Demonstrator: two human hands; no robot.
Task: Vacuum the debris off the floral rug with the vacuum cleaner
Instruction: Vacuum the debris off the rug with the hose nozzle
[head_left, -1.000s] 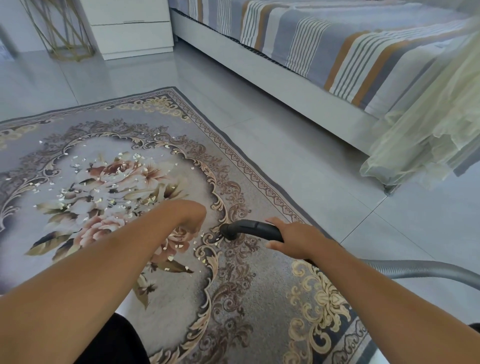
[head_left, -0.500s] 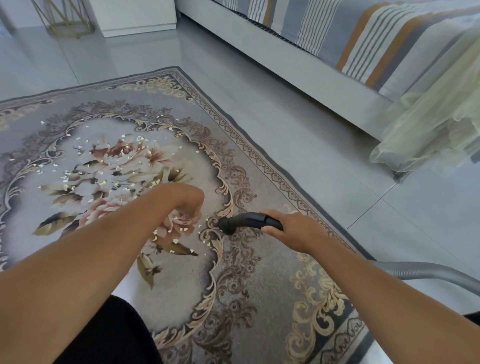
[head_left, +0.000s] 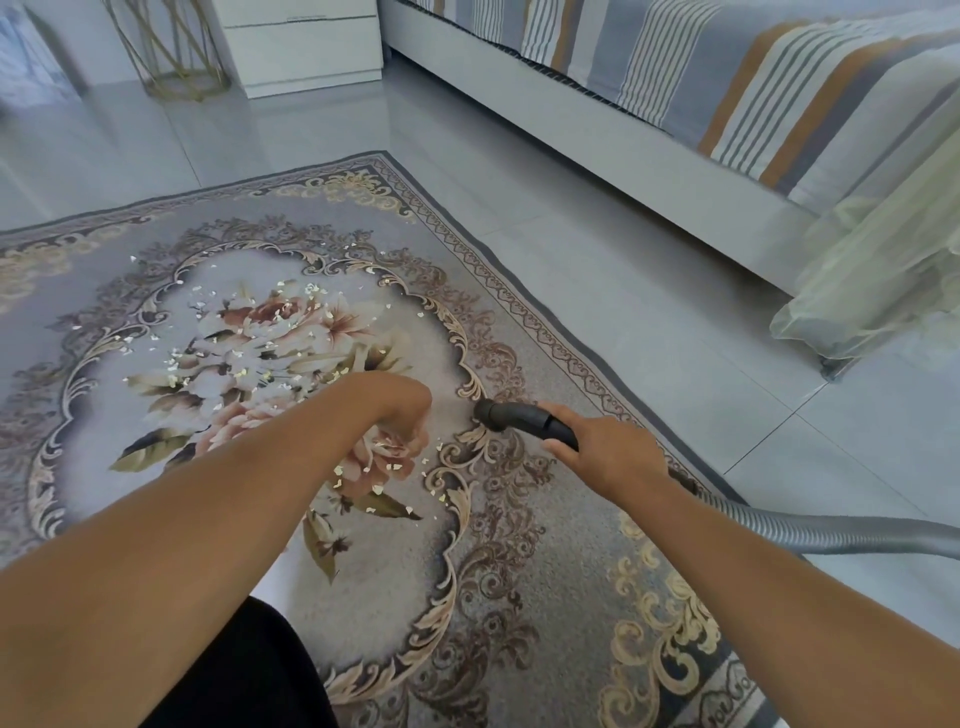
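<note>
View: single, head-worn, wide-angle.
Position: above the near end of the floral rug (head_left: 519, 597), close over it.
Facing: forward and down, across the rug toward its far corner.
Centre: left hand (head_left: 410, 410) and right hand (head_left: 608, 452) over the rug's middle, the right gripping the vacuum handle (head_left: 524, 418).
Edges: bed (head_left: 675, 104) beyond the rug's right side; white drawer unit (head_left: 306, 47) past its far corner.

The debris (head_left: 236, 364) lies on the rug (head_left: 519, 597), left of the right grip (head_left: 608, 452) on the vacuum hose (head_left: 831, 535); the bed (head_left: 675, 130) stands behind.
</note>
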